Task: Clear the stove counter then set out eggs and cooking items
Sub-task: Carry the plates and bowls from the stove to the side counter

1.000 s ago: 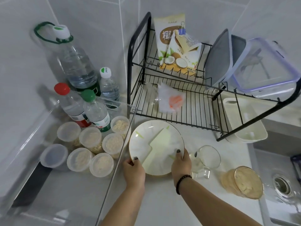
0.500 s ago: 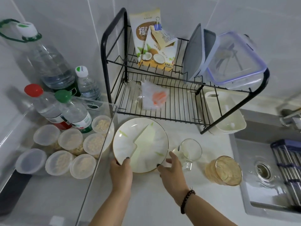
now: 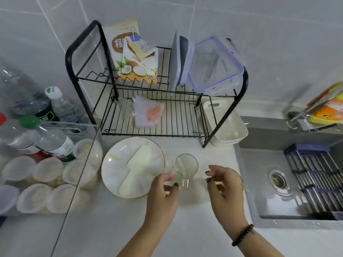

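Note:
A white plate with a pale green pattern lies flat on the white counter, in front of the black wire rack. Just right of it stands a clear glass mug. My left hand hovers at the plate's right rim, fingers apart, holding nothing. My right hand is open too, to the right of the mug and over an amber glass jar, which it mostly hides.
Water bottles and several lidded plastic cups stand behind a clear acrylic panel at left. The rack holds a coconut bag, a food container and a small packet. A sink lies at right.
Both hands have let go of the plate, which now rests on the counter. They shifted right toward the mug, and the view swung right, showing more of the sink.

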